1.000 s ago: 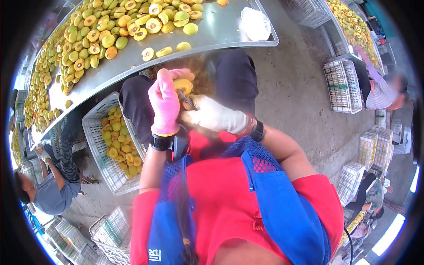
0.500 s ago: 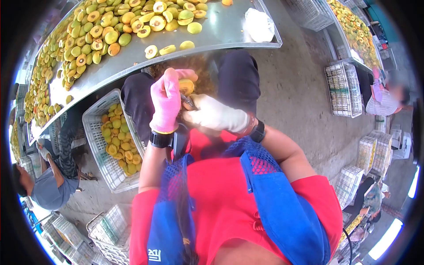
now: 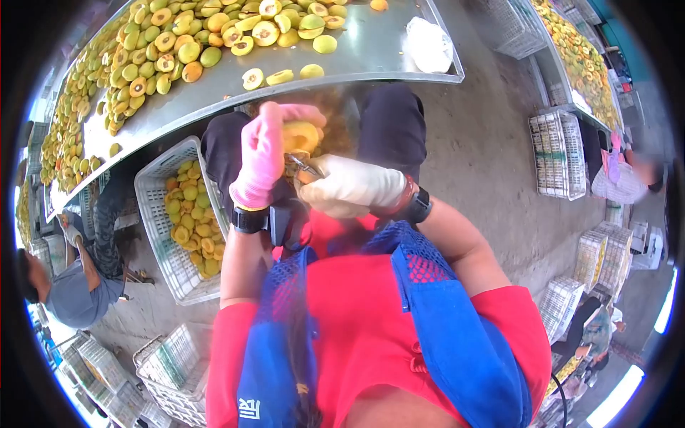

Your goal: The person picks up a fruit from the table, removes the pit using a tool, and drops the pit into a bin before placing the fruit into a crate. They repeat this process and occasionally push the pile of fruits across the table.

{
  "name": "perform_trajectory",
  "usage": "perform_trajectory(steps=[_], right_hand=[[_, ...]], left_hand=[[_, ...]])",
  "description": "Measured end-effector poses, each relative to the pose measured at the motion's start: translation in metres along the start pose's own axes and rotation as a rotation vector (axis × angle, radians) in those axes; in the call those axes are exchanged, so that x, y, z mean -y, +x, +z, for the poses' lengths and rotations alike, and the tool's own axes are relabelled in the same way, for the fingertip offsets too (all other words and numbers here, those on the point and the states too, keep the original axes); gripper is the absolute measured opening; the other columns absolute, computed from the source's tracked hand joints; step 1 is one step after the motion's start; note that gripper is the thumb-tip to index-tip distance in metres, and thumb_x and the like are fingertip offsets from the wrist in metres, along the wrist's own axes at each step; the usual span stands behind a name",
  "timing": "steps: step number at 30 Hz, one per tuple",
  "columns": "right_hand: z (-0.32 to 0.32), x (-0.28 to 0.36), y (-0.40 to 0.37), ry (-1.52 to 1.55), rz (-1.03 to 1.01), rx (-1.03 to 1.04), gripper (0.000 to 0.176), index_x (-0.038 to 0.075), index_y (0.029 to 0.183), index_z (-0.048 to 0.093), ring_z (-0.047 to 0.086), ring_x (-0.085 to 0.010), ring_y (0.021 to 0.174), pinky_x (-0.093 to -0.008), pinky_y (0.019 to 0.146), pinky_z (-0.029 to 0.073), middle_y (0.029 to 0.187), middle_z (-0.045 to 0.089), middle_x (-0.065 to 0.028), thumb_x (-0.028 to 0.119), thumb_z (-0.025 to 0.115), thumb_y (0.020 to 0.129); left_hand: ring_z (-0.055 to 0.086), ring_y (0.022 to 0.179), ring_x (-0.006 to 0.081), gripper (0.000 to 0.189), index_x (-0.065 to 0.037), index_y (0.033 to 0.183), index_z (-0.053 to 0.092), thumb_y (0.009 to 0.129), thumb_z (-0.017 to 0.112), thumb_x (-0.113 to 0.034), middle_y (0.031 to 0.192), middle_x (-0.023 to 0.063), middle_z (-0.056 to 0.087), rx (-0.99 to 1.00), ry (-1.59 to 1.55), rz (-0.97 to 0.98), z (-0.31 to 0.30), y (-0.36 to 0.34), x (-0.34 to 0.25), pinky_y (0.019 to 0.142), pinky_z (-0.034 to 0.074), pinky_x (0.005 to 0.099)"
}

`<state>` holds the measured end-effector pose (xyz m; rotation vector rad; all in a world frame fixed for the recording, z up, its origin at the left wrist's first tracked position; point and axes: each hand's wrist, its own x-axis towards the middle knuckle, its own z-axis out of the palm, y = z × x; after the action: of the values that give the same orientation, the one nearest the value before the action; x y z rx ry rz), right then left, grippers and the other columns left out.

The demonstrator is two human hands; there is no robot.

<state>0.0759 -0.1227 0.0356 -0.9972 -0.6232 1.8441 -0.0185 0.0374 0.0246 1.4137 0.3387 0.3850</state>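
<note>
My left hand (image 3: 261, 153), in a pink glove, is closed around a yellow peach half (image 3: 300, 135) with its hollowed cut face showing. In a white glove, my right hand (image 3: 353, 187) grips a small metal hand tool (image 3: 303, 165), its tip right at the lower edge of the fruit. The tool's exact shape is partly hidden by the fingers. Both hands are together over my lap, just below the edge of the metal table (image 3: 342, 64). A pile of halved peaches (image 3: 189, 51) covers the table's left part, many with brown pits in them.
A white plastic crate (image 3: 153, 235) of peach halves stands left of my legs. A crumpled white bag (image 3: 428, 44) lies at the table's right corner. Co-workers sit at left (image 3: 82, 289) and far right (image 3: 619, 182). More crates (image 3: 556, 153) stand on the concrete floor.
My left hand has tilted, and the peach half's hollowed face shows more now. The tool sits lower on the fruit. The view has shifted slightly.
</note>
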Motion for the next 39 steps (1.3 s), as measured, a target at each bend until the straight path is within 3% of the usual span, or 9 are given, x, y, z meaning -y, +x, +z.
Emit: perform_trajectory(steps=[6,10,12,17,22,24,28,36,39], right_hand=[[-0.012,-0.014,0.017,-0.320,-0.084,-0.158,0.019,0.005,0.090,0.052,0.052,-0.0095,0.053,-0.0270,0.045,0.039,0.072,0.054,-0.0029,0.021,0.061,0.095],[-0.020,-0.037,0.032,-0.961,-0.212,-0.436,0.021,-0.002,0.099,0.055,0.061,-0.0231,0.058,-0.0388,0.053,0.048,0.074,0.062,-0.0156,0.018,0.058,0.094],[-0.015,-0.028,0.024,-0.905,-0.098,-0.415,0.021,-0.002,0.102,0.056,0.063,-0.0266,0.062,-0.0409,0.054,0.049,0.076,0.063,-0.0174,0.018,0.058,0.094],[-0.038,-0.015,-0.012,-1.502,-0.573,-0.360,0.024,0.004,0.108,0.060,0.066,-0.0334,0.066,-0.0448,0.057,0.051,0.086,0.066,-0.0191,0.022,0.062,0.093],[-0.011,0.068,-0.090,-0.984,-0.054,-0.642,0.024,0.004,0.109,0.058,0.050,-0.0051,0.051,-0.0250,0.048,0.041,0.067,0.054,0.0000,0.018,0.062,0.090],[0.000,0.102,-0.122,-1.163,-0.034,-0.708,0.027,0.001,0.111,0.058,0.069,-0.0274,0.069,-0.0382,0.065,0.054,0.086,0.069,-0.0142,0.018,0.063,0.091],[0.023,0.129,-0.166,-0.700,-0.261,-0.829,0.025,0.002,0.112,0.059,0.049,-0.0047,0.049,-0.0216,0.047,0.038,0.074,0.057,0.0008,0.007,0.064,0.088],[0.017,0.083,-0.127,-0.321,-0.249,-0.636,0.026,0.003,0.114,0.058,0.052,-0.0046,0.055,-0.0206,0.048,0.039,0.075,0.056,0.0027,0.015,0.067,0.093],[0.016,0.068,-0.088,-0.224,-0.165,-0.598,0.017,0.006,0.107,0.057,0.049,-0.0048,0.050,-0.0219,0.045,0.039,0.070,0.053,0.0033,0.016,0.064,0.095]], left_hand=[[0.072,0.082,0.0234,0.073,0.006,0.106,0.067,0.103,0.038,-0.061,0.099,0.0162,0.073,-0.552,-0.027,0.074,-0.068,-0.025,0.005,0.072,0.059,0.0312],[0.071,0.093,0.0253,0.063,0.003,0.108,0.070,0.105,0.042,-0.053,0.101,0.0141,0.074,-0.940,0.661,0.081,-0.160,-0.086,0.022,0.083,0.055,0.0348],[0.068,0.102,0.0219,0.054,0.004,0.121,0.066,0.103,0.051,-0.045,0.108,0.0126,0.073,-0.844,1.272,-0.598,-0.191,-0.121,0.001,0.090,0.052,0.0325],[0.064,0.115,0.0246,0.053,0.002,0.135,0.056,0.099,0.063,-0.037,0.130,0.0170,0.065,-0.934,1.082,-0.384,-0.221,-0.145,0.021,0.095,0.050,0.0351],[0.058,0.126,0.0290,0.056,-0.001,0.138,0.055,0.096,0.067,-0.035,0.136,0.0185,0.060,-0.618,0.935,0.025,-0.175,-0.045,0.021,0.105,0.044,0.0361],[0.058,0.124,0.0314,0.054,-0.003,0.137,0.056,0.095,0.068,-0.036,0.136,0.0188,0.059,-0.513,0.825,-0.014,-0.158,0.008,0.028,0.102,0.047,0.0373],[0.054,0.128,0.0359,0.055,-0.009,0.140,0.053,0.091,0.066,-0.031,0.140,0.0151,0.057,-0.309,1.080,0.060,-0.144,0.108,0.060,0.107,0.044,0.0409],[0.057,0.124,0.0368,0.054,-0.009,0.135,0.057,0.083,0.070,-0.022,0.132,0.0192,0.061,0.132,1.264,-0.242,-0.148,0.189,0.104,0.104,0.046,0.0421],[0.065,0.110,0.0353,0.056,-0.004,0.131,0.057,0.082,0.073,-0.025,0.117,0.0222,0.067,-0.129,0.986,-0.227,-0.152,0.174,0.108,0.094,0.050,0.0401]])
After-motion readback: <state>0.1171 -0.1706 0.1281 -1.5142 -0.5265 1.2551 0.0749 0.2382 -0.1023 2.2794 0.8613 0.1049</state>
